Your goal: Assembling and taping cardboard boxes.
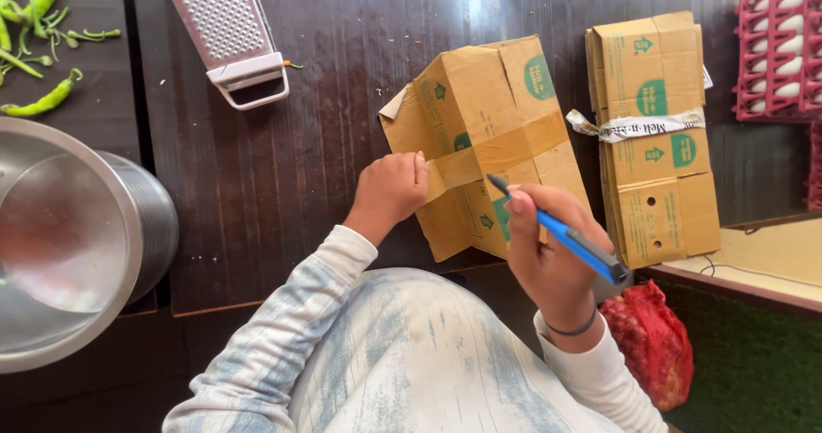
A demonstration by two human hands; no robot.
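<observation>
A brown cardboard box sealed with brown tape lies tilted on the dark wooden table. My left hand rests in a loose fist against the box's left edge, fingers closed on the tape end there. My right hand grips a blue utility knife, its tip touching the box's front face near the tape.
A second taped cardboard box lies to the right, beside red egg trays. A metal grater and green chillies lie at the upper left. A large steel pot stands left. A red mesh bag hangs lower right.
</observation>
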